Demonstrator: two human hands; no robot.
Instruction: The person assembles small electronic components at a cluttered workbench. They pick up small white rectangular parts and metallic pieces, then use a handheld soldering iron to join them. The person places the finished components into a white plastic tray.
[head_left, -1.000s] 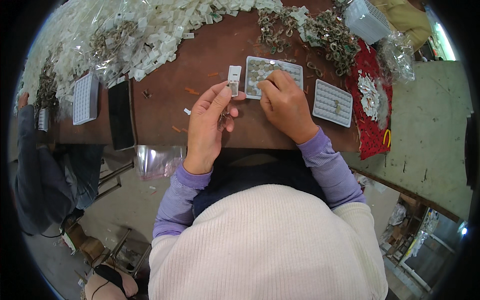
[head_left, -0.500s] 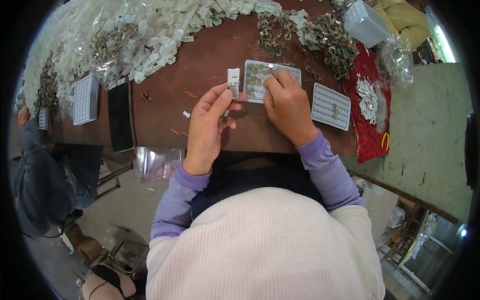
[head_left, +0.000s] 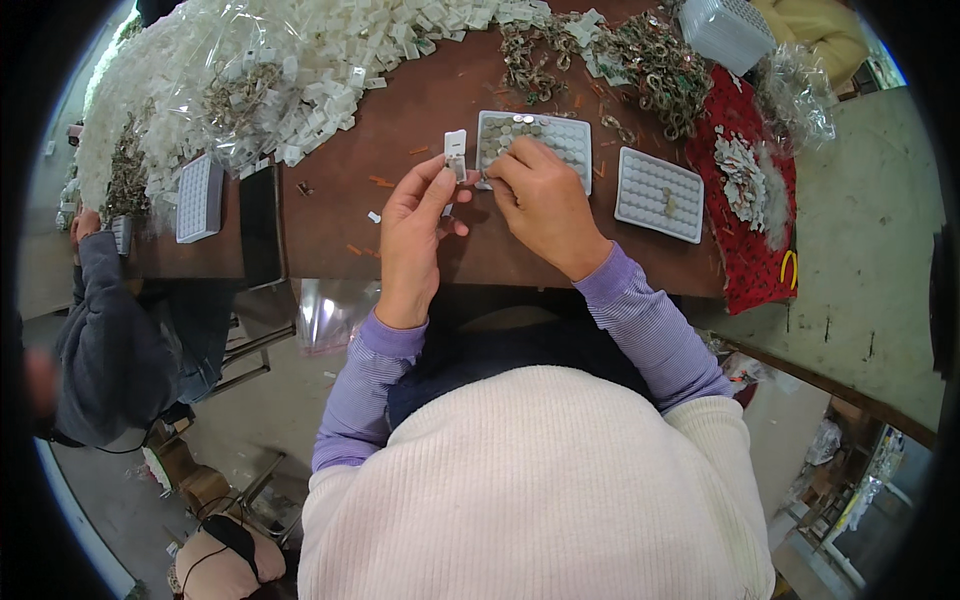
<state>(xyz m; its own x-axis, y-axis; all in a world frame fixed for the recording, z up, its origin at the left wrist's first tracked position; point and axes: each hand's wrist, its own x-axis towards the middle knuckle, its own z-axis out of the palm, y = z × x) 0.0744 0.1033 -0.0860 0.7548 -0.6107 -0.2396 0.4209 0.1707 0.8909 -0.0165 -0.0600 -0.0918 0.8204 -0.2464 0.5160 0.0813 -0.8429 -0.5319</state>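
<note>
Between the thumb and fingers of my left hand stands a small white plastic casing, held upright with an opening in its lower part. My right hand is closed in a pinch just right of the casing, by the left front edge of a pale tray. Whatever its fingertips hold is hidden. Small round silvery button cells lie in the tray's left and back parts, partly covered by my right hand.
A second pale tray with few cells stands to the right. White casings pile up at the back left; tangled small parts lie at the back right. A black phone-like slab rests left. A co-worker's sleeve shows far left.
My right hand has drawn back from over the tray's cells toward the casing, fingers still pinched. The left hand keeps hold of the casing. The whole view has shifted slightly.
</note>
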